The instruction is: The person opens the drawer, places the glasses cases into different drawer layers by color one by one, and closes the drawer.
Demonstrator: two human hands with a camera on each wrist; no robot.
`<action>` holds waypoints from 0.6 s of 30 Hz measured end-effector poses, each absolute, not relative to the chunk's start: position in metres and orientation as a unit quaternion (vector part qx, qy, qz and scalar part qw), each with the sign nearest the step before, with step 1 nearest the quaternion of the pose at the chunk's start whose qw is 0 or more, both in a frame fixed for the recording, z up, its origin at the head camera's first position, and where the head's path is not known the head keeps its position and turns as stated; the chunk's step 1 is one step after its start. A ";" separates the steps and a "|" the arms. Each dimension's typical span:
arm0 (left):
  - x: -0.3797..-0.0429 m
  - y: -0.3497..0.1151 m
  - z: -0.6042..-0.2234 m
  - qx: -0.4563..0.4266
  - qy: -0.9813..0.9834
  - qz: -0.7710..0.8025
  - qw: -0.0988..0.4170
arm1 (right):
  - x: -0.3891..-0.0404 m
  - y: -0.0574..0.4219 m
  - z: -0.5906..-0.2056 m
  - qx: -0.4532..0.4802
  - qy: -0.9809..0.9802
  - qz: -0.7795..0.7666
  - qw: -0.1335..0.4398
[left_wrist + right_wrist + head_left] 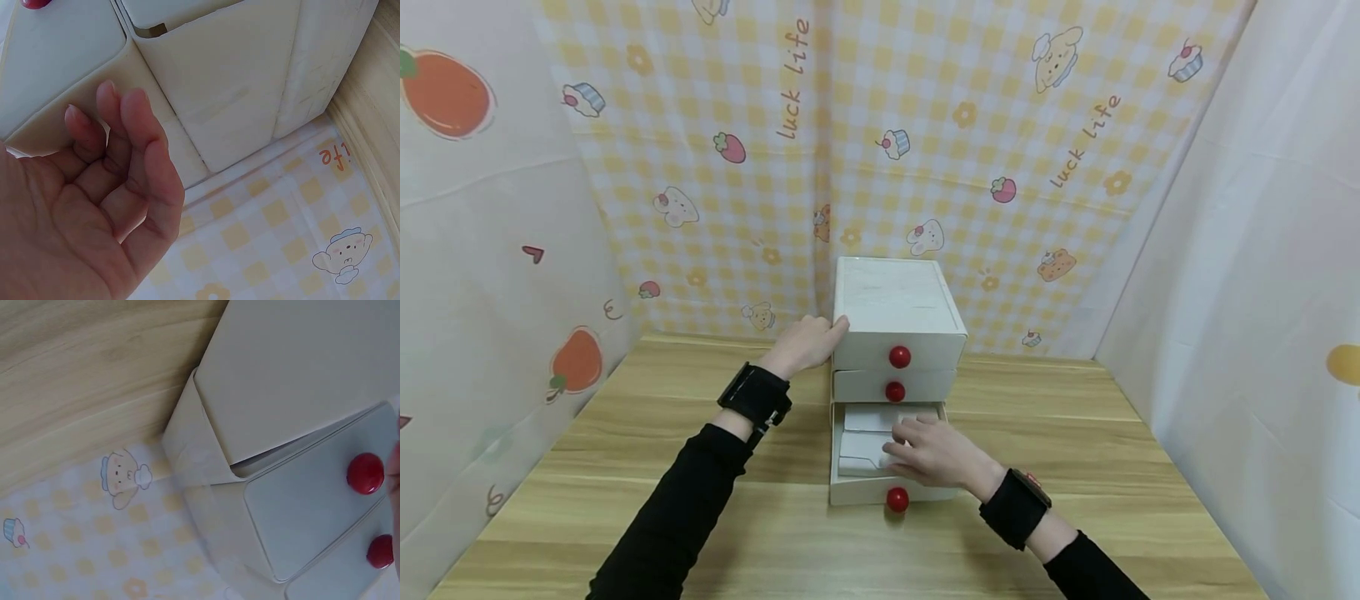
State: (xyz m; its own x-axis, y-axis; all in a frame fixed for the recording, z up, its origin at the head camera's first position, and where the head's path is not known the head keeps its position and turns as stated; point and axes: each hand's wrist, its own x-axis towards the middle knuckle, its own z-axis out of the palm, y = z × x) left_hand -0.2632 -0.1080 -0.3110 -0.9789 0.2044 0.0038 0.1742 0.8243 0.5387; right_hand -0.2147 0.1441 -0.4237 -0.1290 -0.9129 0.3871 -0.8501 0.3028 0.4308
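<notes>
A small white drawer cabinet (895, 296) with red round knobs stands on the wooden table. Its bottom drawer (857, 493) is pulled out, while the two above are closed in the head view. White flat box-like things (861, 444) lie inside that drawer; their exact kind is unclear. My left hand (805, 343) is at the cabinet's upper left side, thumb by the top edge; in the left wrist view its fingers (137, 119) bend loosely beside the wall. My right hand (936, 452) hovers over the drawer's right part, fingers spread and slightly bent, hiding some contents.
The wooden table (760, 517) extends around the cabinet. Behind it hangs a yellow checked cloth (880, 192), with white cloth (1247, 275) on both sides. A red knob (897, 500) projects from the drawer front.
</notes>
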 end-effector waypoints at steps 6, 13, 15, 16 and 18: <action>-0.263 -0.108 -0.312 0.099 0.954 0.280 0.028 | -0.201 0.143 -0.426 0.633 -0.687 -0.088 0.346; -0.262 -0.109 -0.311 0.100 0.953 0.284 0.024 | -0.192 0.145 -0.429 0.666 -0.633 -0.150 0.365; -0.262 -0.109 -0.311 0.099 0.954 0.282 0.024 | -0.192 0.147 -0.431 0.671 -0.628 -0.162 0.358; -0.263 -0.109 -0.311 0.099 0.954 0.281 0.024 | -0.191 0.147 -0.433 0.672 -0.626 -0.170 0.357; -0.263 -0.108 -0.312 0.098 0.955 0.279 0.024 | -0.191 0.148 -0.434 0.672 -0.628 -0.181 0.348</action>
State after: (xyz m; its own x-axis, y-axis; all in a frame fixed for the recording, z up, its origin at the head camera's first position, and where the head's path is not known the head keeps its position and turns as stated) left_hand -0.2628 -0.1083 -0.3117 -0.9796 0.2008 0.0089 0.1739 0.8247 0.5382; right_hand -0.1911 0.1485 -0.4345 0.1467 -0.9700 0.1936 -0.7176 0.0303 0.6958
